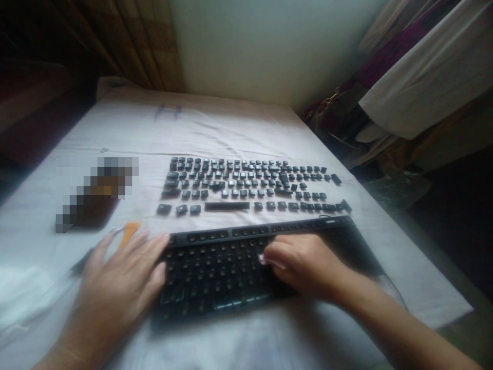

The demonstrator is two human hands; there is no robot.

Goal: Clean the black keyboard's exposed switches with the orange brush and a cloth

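Keyboard on white sheet, loose keycaps in rows beyond. Removal apparently finished, none visibly refitted; work over the bared keyboard seemingly under way, remainder unclear. Right hand curled tight around pale scrap; left hand loosely spread, seemingly empty, at keyboard's left end.

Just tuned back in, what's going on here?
A person's right hand pinches a small pale thing over a black keyboard with many of its keycaps off. The left hand, fingers spread, is at the keyboard's left end. Loose keycaps lie in rows beyond it on a pale cloth.
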